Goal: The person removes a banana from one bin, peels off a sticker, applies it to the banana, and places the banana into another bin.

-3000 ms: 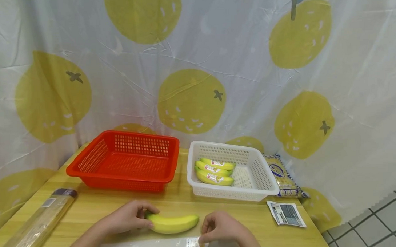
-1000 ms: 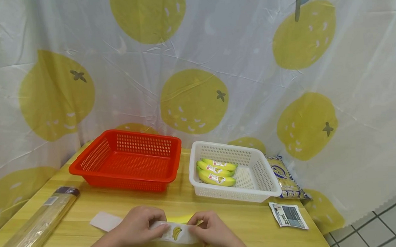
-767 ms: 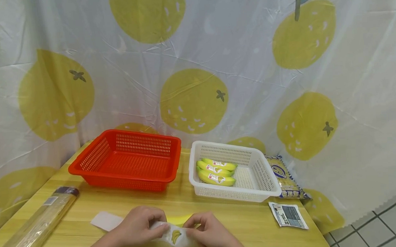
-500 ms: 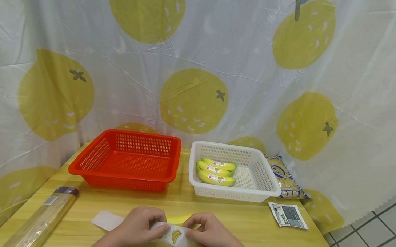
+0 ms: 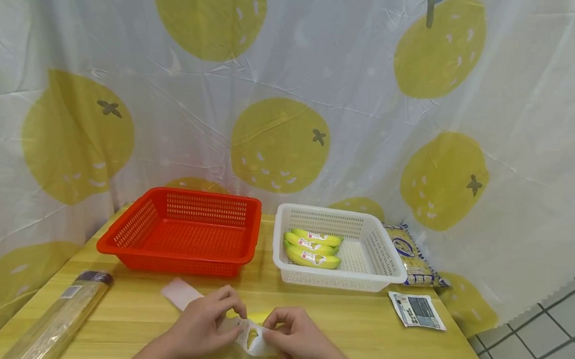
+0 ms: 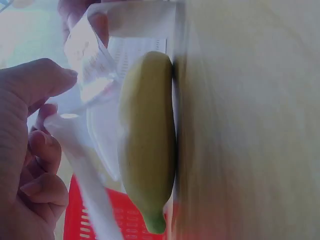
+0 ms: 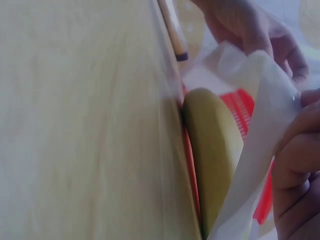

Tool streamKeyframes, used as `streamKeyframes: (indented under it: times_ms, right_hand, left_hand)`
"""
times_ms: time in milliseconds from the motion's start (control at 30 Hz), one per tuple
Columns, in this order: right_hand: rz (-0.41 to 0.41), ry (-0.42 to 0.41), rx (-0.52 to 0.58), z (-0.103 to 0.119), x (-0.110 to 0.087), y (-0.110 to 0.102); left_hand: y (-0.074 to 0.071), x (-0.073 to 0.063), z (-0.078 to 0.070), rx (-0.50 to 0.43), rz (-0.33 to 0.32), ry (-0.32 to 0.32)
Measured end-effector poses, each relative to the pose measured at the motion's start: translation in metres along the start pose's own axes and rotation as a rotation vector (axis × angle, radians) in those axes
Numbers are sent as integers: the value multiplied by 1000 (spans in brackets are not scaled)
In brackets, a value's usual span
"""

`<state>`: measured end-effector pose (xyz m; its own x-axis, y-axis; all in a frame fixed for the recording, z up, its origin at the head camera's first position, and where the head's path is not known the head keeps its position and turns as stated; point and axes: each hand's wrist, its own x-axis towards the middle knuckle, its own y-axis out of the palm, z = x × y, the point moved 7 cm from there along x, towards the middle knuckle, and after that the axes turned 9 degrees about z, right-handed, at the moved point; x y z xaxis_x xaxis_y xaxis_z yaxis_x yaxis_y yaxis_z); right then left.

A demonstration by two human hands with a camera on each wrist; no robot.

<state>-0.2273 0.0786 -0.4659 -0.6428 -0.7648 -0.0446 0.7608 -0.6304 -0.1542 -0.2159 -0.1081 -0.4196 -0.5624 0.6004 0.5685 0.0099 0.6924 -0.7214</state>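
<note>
A white strip of banana stickers is stretched between the two hands near the table's front, bent into a fold in the middle. My left hand holds its left part, with one finger lifted at the fold. The right hand pinches the other end between thumb and fingers. A loose tail of the strip sticks out behind the left hand. Just beyond the hands a yellow banana lies on the table, mostly covered by them in the head view. Whether a sticker has come off its backing I cannot tell.
A red basket stands at the back left. Beside it a white basket holds 3 labelled bananas. A long clear-wrapped roll lies left; a yellow bag and a small printed packet lie right.
The left hand has left the banana, and both hands have raised the sticker strip off the table. In the last half second the strip has folded and its tail has swung right.
</note>
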Motion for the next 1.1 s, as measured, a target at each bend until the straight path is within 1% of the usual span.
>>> streamKeyframes:
  times_ms: [133,167,267,367,500,733,1100]
  right_hand:
    - [-43,-43,-32,3,6,5]
    - [-53,-53,-36,4,7,7]
    - [-74,-76,-32,7,9,11]
    - [-64,-77,-19,8,11,15]
    - [-39,-72,-4,8,12,21]
    - [-28,-74,-10,7,14,22]
    - [-14,-97,-11,5,14,21]
  left_hand:
    - [2,0,-8,5,-11,136]
    - [3,0,-9,-1,-9,157]
    - [6,0,-10,-31,2,180]
    - [9,0,-11,-67,15,190]
    - [11,-1,-11,-83,27,194]
    - [12,-2,-8,-77,38,171]
    - [12,-3,-7,-65,37,170]
